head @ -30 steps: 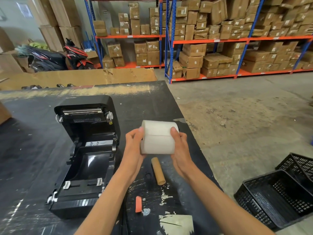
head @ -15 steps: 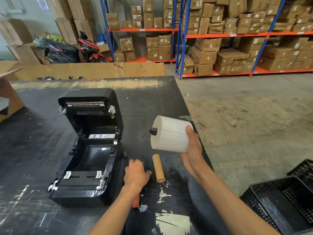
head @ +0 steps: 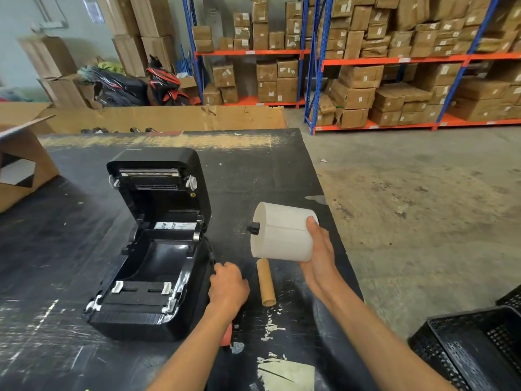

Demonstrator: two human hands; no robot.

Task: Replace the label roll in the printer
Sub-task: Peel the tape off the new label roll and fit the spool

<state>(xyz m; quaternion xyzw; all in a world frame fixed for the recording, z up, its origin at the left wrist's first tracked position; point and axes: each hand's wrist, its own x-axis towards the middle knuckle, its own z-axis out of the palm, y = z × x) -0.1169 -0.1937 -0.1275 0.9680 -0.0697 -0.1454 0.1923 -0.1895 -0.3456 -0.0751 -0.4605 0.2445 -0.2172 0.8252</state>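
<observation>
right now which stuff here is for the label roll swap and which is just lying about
For the job:
label roll in right hand
open printer
left hand beside it
empty cardboard core

Lying about:
black crates
orange piece
cardboard box

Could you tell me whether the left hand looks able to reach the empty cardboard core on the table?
Probably yes: the left hand rests just beside the cardboard core, with only bare table between.
</observation>
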